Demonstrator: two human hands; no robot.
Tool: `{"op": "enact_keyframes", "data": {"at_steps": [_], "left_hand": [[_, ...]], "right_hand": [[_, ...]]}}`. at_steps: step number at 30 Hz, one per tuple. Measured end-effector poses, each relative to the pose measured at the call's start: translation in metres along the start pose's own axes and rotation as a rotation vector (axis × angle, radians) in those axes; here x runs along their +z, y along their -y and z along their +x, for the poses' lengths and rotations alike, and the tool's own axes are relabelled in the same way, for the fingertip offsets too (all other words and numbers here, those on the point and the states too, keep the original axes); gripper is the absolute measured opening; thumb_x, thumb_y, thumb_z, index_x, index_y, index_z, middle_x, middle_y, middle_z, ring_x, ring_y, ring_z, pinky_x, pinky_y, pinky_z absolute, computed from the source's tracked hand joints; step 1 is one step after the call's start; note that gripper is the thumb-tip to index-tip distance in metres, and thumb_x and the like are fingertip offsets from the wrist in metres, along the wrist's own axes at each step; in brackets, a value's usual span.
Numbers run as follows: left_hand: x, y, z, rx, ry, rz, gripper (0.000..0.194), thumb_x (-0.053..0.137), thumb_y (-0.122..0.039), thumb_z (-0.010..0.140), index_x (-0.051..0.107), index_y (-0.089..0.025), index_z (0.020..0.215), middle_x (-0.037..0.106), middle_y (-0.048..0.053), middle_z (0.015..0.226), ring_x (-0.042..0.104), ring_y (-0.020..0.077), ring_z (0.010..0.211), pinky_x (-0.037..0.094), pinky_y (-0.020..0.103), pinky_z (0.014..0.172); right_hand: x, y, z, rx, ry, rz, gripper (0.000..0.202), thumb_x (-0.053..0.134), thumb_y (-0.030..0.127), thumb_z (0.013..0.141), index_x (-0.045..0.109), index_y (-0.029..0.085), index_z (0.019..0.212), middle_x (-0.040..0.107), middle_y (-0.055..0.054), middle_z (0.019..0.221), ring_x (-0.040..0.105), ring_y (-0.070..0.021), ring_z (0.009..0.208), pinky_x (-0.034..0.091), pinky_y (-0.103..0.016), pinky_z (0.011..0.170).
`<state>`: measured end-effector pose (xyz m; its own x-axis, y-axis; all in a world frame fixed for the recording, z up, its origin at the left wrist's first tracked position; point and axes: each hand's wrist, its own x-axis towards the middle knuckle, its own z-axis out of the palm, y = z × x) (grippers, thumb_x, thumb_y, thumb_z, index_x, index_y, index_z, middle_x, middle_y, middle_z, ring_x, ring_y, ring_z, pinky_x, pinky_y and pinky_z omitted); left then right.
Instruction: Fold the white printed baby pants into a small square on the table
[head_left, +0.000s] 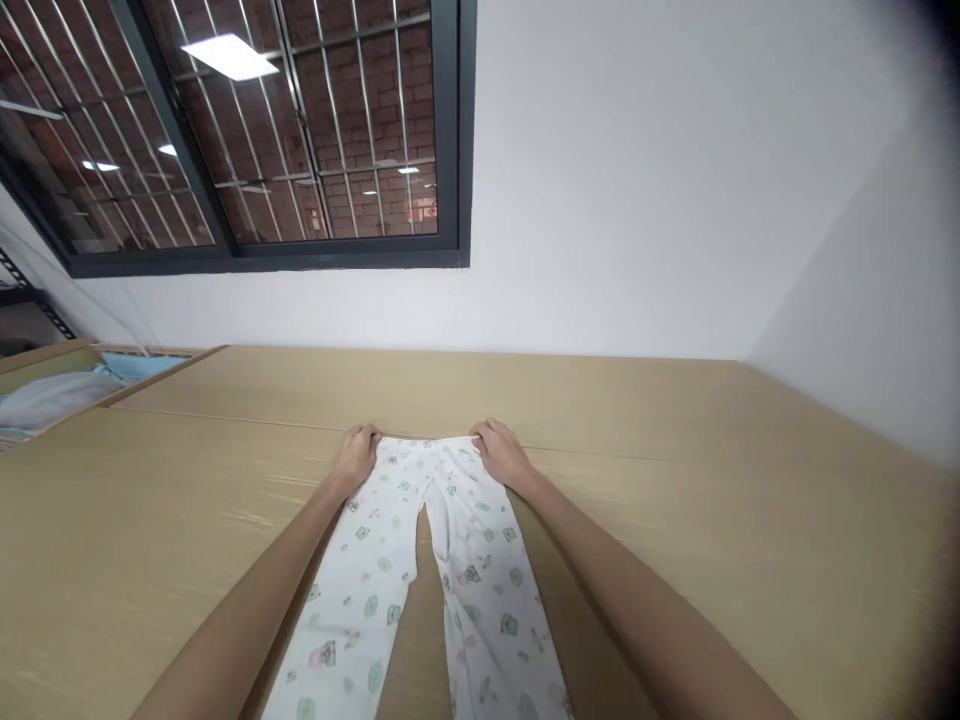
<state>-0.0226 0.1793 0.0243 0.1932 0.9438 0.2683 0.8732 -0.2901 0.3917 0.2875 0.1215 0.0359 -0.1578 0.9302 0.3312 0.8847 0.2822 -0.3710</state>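
White pants (480, 540) with a small green and pink print lie spread on a tan, cardboard-like surface, waistband away from me and legs toward me. My left hand (357, 456) is closed on the left corner of the waistband. At the opposite corner, my right hand (501, 452) grips the waistband too. Between the hands the waistband runs fairly straight. The right leg shows some creases, and the lower ends of both legs run out of view at the bottom.
The tan surface (712, 520) reaches back to a white wall (637, 180). At the left stands an open box (161, 372) with light blue and whitish fabric (60, 398) inside. A dark-framed window (454, 130) with metal bars is above.
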Motion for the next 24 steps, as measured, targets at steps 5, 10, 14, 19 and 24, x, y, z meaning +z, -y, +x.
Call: {"op": "enact_keyframes", "data": {"at_steps": [5,10,14,19,24], "left_hand": [[-0.005,-0.017,0.004,-0.082,0.016,0.007,0.029,0.063,-0.039,0.096,0.064,-0.016,0.114,0.066,0.008,0.119,0.064,0.0228,0.109,0.054,0.047,0.095],[-0.026,-0.049,-0.001,-0.156,-0.006,-0.008,0.026,0.058,-0.036,0.099,0.064,-0.015,0.111,0.067,0.009,0.114,0.064,0.0233,0.108,0.051,0.046,0.097],[-0.059,-0.094,-0.03,-0.074,-0.018,-0.07,0.026,0.046,-0.032,0.101,0.06,-0.014,0.113,0.066,0.014,0.119,0.061,0.0258,0.116,0.045,0.039,0.098],[-0.089,-0.173,-0.129,0.149,0.358,-0.146,0.037,0.04,-0.052,0.1,0.062,-0.024,0.089,0.072,0.003,0.081,0.065,0.0202,0.071,0.045,0.032,0.064],[-0.028,-0.21,-0.217,0.262,0.8,0.009,0.048,0.047,-0.06,0.09,0.071,-0.019,0.095,0.074,0.019,0.086,0.07,0.0395,0.083,0.047,0.045,0.067]], "right_hand": [[0.003,-0.005,0.006,0.001,-0.013,-0.042,0.025,0.044,0.014,0.102,0.068,0.016,0.107,0.064,-0.01,0.108,0.057,-0.0215,0.105,0.04,-0.033,0.093],[0.005,-0.006,0.003,-0.015,-0.052,-0.072,0.027,0.042,0.013,0.102,0.067,0.018,0.113,0.062,-0.01,0.112,0.057,-0.0206,0.105,0.04,-0.032,0.092],[0.004,-0.004,0.0,0.003,-0.096,-0.098,0.03,0.038,0.013,0.103,0.061,0.015,0.122,0.06,-0.012,0.116,0.057,-0.0216,0.105,0.04,-0.032,0.092],[0.002,0.001,-0.002,0.01,-0.112,-0.122,0.03,0.036,0.019,0.105,0.062,0.016,0.118,0.061,-0.013,0.114,0.057,-0.0232,0.105,0.038,-0.034,0.094],[0.001,0.004,-0.004,0.019,-0.112,-0.152,0.029,0.039,0.025,0.105,0.061,0.015,0.12,0.061,-0.014,0.115,0.057,-0.0257,0.105,0.037,-0.036,0.094]]}}
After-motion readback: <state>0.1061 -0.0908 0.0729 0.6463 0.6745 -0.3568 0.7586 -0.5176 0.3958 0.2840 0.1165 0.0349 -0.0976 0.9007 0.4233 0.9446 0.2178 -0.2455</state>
